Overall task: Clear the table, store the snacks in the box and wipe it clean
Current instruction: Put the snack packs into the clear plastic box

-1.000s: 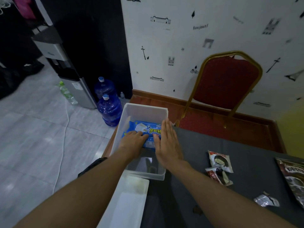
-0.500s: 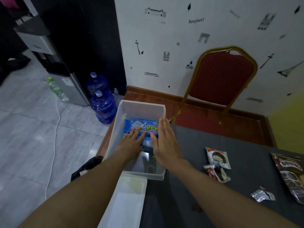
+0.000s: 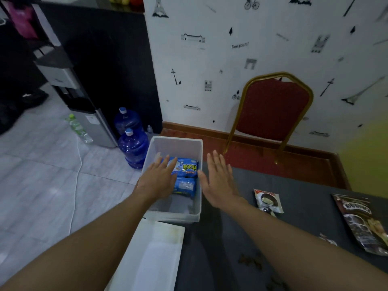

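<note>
- The left hand (image 3: pixel 156 181) is spread flat, its grip open, inside the clear box (image 3: pixel 174 216); its fingertips touch the upper blue snack pack (image 3: pixel 185 167), with nothing clasped.
- The right hand (image 3: pixel 218 183) hovers open-palmed just outside the box's right wall, over the dark surface (image 3: pixel 235 234), empty.
- Two blue packs lie stacked in the far half of the box, long axes running across it, left to right.
- The small chocolate-snack packet (image 3: pixel 267 200) lies on the surface just right of the right hand, its long axis pointing away from the person.
- A large dark snack bag (image 3: pixel 361 221) lies farther right, well apart from the box.
- The right hand is clearly nearer both; judging by that, it should take the small packet next.
- The white lid (image 3: pixel 151 255) sits in front of the box.
</note>
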`<state>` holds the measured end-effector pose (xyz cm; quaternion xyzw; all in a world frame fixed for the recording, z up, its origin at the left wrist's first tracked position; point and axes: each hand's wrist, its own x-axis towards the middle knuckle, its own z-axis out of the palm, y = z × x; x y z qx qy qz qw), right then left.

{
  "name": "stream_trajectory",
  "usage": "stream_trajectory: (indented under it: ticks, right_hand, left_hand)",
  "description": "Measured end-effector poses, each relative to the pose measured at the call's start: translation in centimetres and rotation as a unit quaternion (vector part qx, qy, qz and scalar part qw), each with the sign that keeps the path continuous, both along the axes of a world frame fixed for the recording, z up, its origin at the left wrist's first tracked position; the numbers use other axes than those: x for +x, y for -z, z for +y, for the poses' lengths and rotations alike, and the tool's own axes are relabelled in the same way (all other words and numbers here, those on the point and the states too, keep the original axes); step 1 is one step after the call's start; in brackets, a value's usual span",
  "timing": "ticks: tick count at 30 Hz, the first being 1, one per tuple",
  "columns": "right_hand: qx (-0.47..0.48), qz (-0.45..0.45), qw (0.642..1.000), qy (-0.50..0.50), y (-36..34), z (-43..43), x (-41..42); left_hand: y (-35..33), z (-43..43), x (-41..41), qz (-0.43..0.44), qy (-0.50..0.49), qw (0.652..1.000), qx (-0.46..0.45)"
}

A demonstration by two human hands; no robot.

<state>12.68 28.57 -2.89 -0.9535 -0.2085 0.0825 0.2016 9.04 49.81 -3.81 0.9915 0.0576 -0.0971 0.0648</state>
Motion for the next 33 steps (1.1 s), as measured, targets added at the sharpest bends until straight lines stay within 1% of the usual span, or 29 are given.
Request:
stream_trajectory:
  ticks: [4, 7, 14, 20, 27, 31, 33]
  right_hand:
    - [-0.030, -0.005, 0.999, 0.020, -0.7, -3.4, 0.5]
    - [-0.044, -0.012, 0.998, 0.039, -1.4, -6.5, 0.9]
    - [-0.062, -0.004, 0.994, 0.087, -2.3, -13.9, 1.1]
    - [-0.063, 0.027, 0.990, 0.124, -1.3, -18.6, 1.2]
    - [-0.065, 0.061, 0.988, 0.123, 0.9, -22.5, 1.5]
    - [-0.076, 0.086, 0.989, 0.097, 2.7, -23.7, 2.4]
    - [-0.083, 0.096, 0.989, 0.074, 3.7, -23.9, 2.8]
  left_hand:
    - [-2.7, -1.5, 0.3, -0.052, -0.003, 0.999, -0.016]
    - [-4.8, -3.8, 0.8, -0.081, 0.020, 0.996, -0.021]
    - [-7.2, -11.1, 1.9, -0.097, 0.094, 0.991, -0.026]
    - [-6.1, -16.5, 2.5, -0.060, 0.124, 0.990, -0.030]
    - [-2.1, -21.2, 2.5, -0.005, 0.135, 0.990, -0.037]
    - [0.9, -23.7, 2.0, 0.033, 0.122, 0.989, -0.070]
    - [2.4, -25.1, 1.5, 0.059, 0.104, 0.987, -0.110]
